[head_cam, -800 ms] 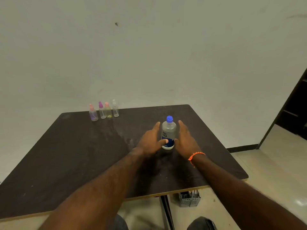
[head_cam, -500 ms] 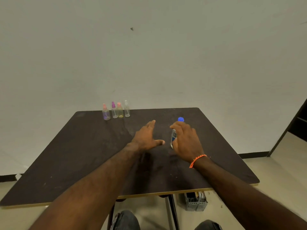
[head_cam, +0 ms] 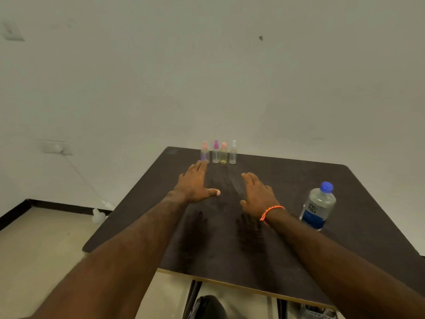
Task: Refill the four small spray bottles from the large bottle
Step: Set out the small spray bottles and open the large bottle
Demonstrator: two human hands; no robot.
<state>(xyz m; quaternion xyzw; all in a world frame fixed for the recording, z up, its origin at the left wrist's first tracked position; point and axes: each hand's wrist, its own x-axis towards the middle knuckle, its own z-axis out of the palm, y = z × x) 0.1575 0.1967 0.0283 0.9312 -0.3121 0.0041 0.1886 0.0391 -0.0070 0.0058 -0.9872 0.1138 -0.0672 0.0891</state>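
Currently I see both hands flat and empty above the dark table [head_cam: 142, 203]: left hand [head_cam: 195, 184] just short of the four small spray bottles [head_cam: 219, 153] lined along the far edge, right hand [head_cam: 258, 195] beside it. Large bottle [head_cam: 318, 207] stands upright, right, near that edge.

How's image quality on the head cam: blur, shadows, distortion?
Head view: soft throughout, the four small spray bottles smeared and pale; dark hand shadows fall on the table under the left hand and right hand; wide-angle stretch enlarges the forearms; the large bottle label reads only partly; dim, even light, no strong glare.
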